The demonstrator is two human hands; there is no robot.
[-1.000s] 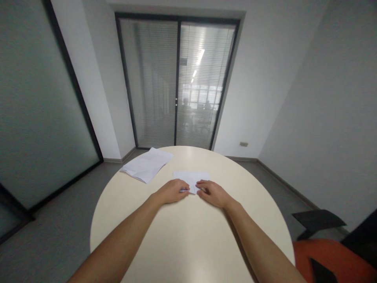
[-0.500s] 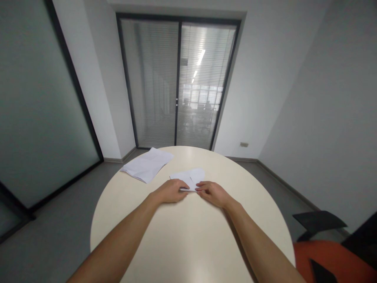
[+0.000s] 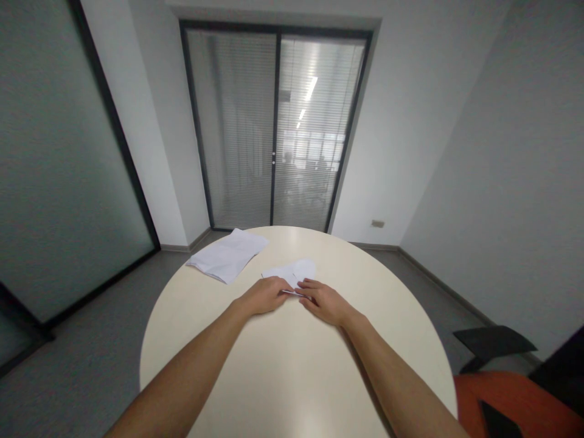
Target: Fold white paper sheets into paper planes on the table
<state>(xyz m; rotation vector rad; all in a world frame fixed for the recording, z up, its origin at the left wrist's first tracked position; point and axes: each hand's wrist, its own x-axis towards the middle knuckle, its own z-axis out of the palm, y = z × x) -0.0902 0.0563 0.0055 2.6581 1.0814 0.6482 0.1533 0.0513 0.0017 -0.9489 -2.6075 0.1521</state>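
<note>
A folded white sheet of paper (image 3: 292,271) lies on the round cream table (image 3: 287,365), its near edge lifted slightly. My left hand (image 3: 267,295) grips that edge from the left, thumb and fingers closed on it. From the right, my right hand (image 3: 325,301) pinches the same near edge, fingers pointing left. The fingertips of both hands almost meet at the middle of the edge. Part of the paper is hidden under the fingers.
Further back on the table's left side lies a stack of white paper (image 3: 230,254). An orange chair (image 3: 511,398) with black armrests stands at the lower right. Beyond the table is a glass door (image 3: 274,128) with blinds.
My right hand has shifted left along the paper's near edge, closer to my left hand. The paper has moved slightly left. The paper stack has stayed put.
</note>
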